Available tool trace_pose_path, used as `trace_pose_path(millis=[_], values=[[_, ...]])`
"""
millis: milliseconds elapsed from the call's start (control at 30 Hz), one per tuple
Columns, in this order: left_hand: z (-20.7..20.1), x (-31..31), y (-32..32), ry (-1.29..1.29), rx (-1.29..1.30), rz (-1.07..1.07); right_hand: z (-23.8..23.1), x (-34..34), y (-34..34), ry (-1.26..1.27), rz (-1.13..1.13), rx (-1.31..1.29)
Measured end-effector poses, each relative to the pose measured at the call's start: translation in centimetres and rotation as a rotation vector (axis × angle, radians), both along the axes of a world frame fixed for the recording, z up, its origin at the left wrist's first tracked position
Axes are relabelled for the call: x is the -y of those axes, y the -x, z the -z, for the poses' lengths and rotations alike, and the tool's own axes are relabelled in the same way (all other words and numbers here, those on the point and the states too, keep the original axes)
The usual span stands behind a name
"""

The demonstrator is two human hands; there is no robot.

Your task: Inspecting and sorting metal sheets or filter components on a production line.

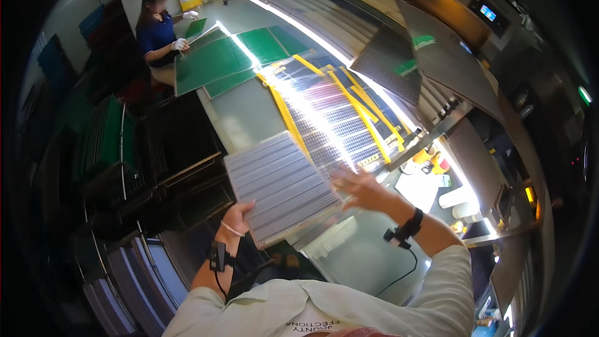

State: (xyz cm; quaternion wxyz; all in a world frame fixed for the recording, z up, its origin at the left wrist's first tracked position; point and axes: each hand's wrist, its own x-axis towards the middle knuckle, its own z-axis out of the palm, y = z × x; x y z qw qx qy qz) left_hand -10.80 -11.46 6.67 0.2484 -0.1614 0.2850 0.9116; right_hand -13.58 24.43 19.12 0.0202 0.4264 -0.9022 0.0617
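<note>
My left hand [238,217] is closed on the lower left edge of a flat, light-grey panel [284,187], thumb on its face. Fine rows of dark marks run across the panel, like a circuit board panel; it is tilted in front of me, above the bench edge. My right hand [365,190] is beside the panel's right edge, fingers spread and slightly blurred; whether it touches the edge I cannot tell. Just beyond lie patterned film sheets [334,122] with yellow borders, overlapping on the bench under bright light glare.
Large green sheets [215,62] cover the far bench, where a co-worker [159,34] in white gloves handles a sheet. Racks of green boards [103,140] and pale panels [140,268] stand left. A pale, brush-like thing [331,237] lies near me; white rolls [457,197] sit right.
</note>
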Motion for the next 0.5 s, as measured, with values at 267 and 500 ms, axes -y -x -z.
trace_pose_path(millis=[267, 500], values=[[2.2, 4.6, -5.2, 0.249, 0.033, -0.144, -4.9, -8.5, 23.3, -0.107, 0.777, -0.612], [3.5, 3.5, -7.1, 0.156, 0.041, -0.212, -4.9, -5.3, 19.8, -0.159, 0.539, -0.628]])
